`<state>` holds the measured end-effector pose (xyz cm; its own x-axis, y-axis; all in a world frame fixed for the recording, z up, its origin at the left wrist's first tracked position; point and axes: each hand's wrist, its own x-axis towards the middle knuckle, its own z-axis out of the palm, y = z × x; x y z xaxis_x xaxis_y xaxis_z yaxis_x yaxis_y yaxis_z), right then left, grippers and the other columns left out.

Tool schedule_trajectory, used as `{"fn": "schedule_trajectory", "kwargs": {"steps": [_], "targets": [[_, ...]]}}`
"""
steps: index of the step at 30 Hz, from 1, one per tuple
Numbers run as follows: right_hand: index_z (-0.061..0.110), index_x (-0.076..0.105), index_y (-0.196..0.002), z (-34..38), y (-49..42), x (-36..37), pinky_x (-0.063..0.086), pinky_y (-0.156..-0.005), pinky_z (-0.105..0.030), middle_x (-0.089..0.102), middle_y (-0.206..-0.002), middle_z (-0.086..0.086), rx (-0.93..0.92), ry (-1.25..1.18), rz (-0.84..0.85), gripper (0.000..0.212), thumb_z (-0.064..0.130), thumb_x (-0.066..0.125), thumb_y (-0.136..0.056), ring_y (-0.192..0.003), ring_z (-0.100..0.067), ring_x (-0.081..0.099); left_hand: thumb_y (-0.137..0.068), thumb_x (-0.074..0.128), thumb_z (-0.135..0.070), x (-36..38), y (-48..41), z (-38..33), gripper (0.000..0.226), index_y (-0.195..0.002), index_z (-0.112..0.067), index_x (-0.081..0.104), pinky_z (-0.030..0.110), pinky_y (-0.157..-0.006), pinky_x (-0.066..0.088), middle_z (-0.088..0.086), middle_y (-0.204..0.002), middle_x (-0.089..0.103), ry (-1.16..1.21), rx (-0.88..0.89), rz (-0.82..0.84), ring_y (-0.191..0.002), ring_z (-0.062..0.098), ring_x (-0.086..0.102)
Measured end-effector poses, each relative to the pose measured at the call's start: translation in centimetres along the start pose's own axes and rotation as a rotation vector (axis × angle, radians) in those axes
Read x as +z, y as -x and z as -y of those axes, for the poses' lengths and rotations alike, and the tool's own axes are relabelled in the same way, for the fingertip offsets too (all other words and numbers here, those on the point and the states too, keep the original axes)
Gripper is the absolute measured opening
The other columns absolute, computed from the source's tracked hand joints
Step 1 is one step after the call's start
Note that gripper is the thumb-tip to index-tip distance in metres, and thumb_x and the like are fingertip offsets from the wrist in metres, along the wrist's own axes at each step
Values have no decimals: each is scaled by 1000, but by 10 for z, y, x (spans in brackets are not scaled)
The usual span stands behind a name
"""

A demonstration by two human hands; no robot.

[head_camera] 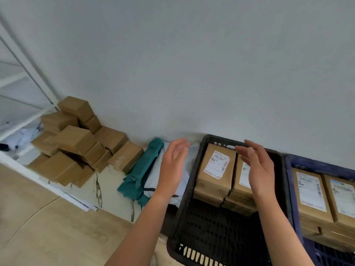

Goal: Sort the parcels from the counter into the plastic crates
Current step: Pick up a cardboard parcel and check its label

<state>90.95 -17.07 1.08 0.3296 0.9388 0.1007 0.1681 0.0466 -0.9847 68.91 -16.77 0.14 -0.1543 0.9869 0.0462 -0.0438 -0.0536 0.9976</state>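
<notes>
A black plastic crate (pixel 184 212) holds brown parcels stacked at its far end; the top left one (pixel 216 166) shows a white label. My left hand (pixel 173 162) hovers open just left of the crate, palm turned inward, holding nothing. Above the right-hand stack my right hand (pixel 258 166) is open too, fingers straight, partly hiding a second labelled parcel (pixel 243 175). To the right, a blue crate (pixel 294 164) carries more labelled parcels (pixel 310 194). A heap of several unlabelled brown parcels (pixel 76 139) lies on the counter at the left.
Beside the black crate lie a teal soft package (pixel 143 169) and a pale plastic mailer (pixel 163 181). A white shelf frame (pixel 28 77) stands far left. The grey wall runs close behind everything. Stains mark the white counter (pixel 107 189).
</notes>
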Motion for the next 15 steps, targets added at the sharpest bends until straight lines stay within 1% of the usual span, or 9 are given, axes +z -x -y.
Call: {"fn": "schedule_trajectory", "kwargs": {"steps": [1,3,6,11,15], "targets": [[27,65,-132,6,2,14,51,-106,-36,77,-111,10,-3,-10,22,29,27,45,-111,-110,-2,69,-101,59,-32,-14,0,-2,27,-126,-26,67,41,-118,43,-9,-124,73,1,2,-26,-128,10,63],[23,67,-130,16,6,43,52,-103,-32,78,-109,8,-5,-32,67,28,23,45,-111,-107,-3,71,-107,57,-25,-43,0,-6,23,-128,-25,66,36,-116,45,-9,-123,73,-3,6,-71,-125,8,64],[21,67,-130,28,15,91,51,-106,-33,78,-113,4,-12,-39,140,29,22,44,-112,-112,-8,70,-109,55,-19,-93,-1,-14,23,-128,-23,67,30,-110,48,-8,-121,73,-3,11,-147,-121,7,65],[21,68,-129,51,37,187,51,-109,-40,78,-113,0,-38,-52,213,30,22,44,-112,-112,-11,71,-109,53,-21,-192,-5,-29,24,-129,-25,65,25,-107,47,-11,-120,73,-30,22,-223,-121,5,65],[23,69,-126,69,61,271,50,-111,-45,79,-110,1,-48,-68,270,29,24,44,-112,-111,-12,71,-110,51,-20,-282,-11,-40,26,-131,-26,65,30,-110,47,-13,-121,72,-47,32,-280,-121,3,64]]}}
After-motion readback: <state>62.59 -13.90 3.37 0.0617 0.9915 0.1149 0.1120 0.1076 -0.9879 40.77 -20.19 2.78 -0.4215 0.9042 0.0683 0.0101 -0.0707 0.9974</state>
